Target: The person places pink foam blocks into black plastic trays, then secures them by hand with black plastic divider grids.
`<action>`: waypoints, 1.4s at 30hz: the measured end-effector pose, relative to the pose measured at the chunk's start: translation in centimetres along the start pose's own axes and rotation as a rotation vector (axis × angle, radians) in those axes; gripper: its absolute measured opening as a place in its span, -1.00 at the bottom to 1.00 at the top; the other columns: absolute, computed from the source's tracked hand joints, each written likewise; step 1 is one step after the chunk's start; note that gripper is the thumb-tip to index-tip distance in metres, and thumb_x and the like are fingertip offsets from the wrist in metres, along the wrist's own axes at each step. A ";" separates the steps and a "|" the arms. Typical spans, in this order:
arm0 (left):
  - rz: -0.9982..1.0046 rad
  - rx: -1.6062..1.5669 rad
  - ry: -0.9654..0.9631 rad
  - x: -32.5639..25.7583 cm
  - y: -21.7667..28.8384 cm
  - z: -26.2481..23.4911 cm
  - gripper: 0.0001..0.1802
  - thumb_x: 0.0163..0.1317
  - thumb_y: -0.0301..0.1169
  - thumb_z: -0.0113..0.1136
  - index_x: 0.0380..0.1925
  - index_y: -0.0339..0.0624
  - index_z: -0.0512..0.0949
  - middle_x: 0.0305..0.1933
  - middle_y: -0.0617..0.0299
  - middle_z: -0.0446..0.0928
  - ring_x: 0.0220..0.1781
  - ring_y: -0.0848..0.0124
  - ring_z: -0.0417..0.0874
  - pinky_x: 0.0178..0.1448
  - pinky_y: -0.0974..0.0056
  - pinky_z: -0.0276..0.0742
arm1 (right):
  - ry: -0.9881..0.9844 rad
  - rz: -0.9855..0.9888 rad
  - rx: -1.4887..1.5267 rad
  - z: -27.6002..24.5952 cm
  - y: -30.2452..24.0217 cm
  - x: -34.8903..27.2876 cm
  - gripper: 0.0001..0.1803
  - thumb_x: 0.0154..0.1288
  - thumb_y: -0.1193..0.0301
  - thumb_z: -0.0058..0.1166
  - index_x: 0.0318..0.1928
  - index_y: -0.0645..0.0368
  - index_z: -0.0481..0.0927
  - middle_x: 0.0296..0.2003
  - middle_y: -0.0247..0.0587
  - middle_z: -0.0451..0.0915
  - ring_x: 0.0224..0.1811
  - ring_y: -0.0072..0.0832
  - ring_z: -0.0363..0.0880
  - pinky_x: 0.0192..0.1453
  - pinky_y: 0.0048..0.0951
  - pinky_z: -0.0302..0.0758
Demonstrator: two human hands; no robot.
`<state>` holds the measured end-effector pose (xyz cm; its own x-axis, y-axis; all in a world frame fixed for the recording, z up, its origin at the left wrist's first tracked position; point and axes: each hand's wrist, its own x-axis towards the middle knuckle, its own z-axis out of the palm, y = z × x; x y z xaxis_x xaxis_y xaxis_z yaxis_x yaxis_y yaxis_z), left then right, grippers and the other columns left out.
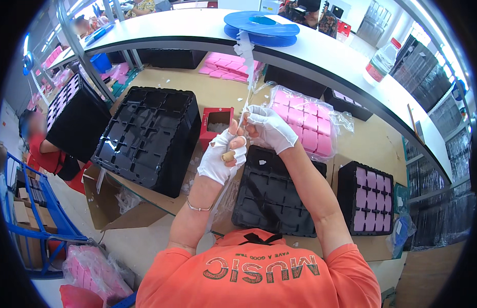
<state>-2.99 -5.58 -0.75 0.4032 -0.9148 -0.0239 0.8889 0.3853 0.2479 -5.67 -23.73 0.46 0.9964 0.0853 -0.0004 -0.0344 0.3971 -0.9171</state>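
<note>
both gloved hands were raised over the brown surface (233, 92), pinching a thin clear strip (245, 97) that ran down from a blue reel (261, 28) on the white shelf (320, 56). the left hand (221, 156) had its fingers closed on the strip's lower end, a tan fingertip cover showing; the right hand (271, 128) had its fingers clamped on the strip just above. below them lay a black moulded tray (271, 200). a stack of black trays (146, 136) stood to the left, a small red box (216, 126) behind, a clear bag of pink blocks (307, 126) to the right, and a black tray of pink blocks (369, 205) further right.
</note>
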 end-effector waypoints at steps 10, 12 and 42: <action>0.141 0.285 0.117 0.4 0.3 -0.3 -0.72 0.41 -0.13 0.10 -0.35 -0.07 0.43 -0.67 0.41 0.32 -0.82 0.61 0.15 -0.76 0.45 0.05 | 0.145 0.044 -0.094 0.0 -1.1 -0.2 -0.86 0.28 0.38 0.19 -0.25 0.17 0.56 -0.52 -0.42 0.47 -0.59 -0.69 0.34 -0.55 -0.64 0.20; 0.148 0.304 0.108 0.4 0.3 -0.7 -0.72 0.40 -0.12 0.11 -0.35 -0.05 0.44 -0.67 0.41 0.33 -0.82 0.61 0.15 -0.76 0.45 0.04 | 0.146 0.039 -0.179 0.0 -1.6 -0.5 -0.84 0.28 0.37 0.20 -0.25 0.17 0.56 -0.52 -0.42 0.48 -0.58 -0.71 0.36 -0.55 -0.66 0.21; 0.399 0.975 0.442 1.9 2.1 -2.3 -0.77 0.30 -0.21 0.27 -0.25 -0.15 0.61 -0.41 0.31 0.61 -0.46 0.57 0.57 -0.50 0.48 0.38 | 0.052 0.583 -1.595 0.3 17.6 -14.5 -0.60 0.20 0.11 0.11 -0.27 0.24 0.66 -0.25 0.05 0.67 -0.17 0.00 0.66 -0.07 -0.07 0.55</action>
<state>0.12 -6.29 -2.51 0.8318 -0.5513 -0.0651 0.2104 0.2045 0.9560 -20.78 -17.70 -15.60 0.8830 -0.1637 -0.4399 -0.2952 -0.9223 -0.2493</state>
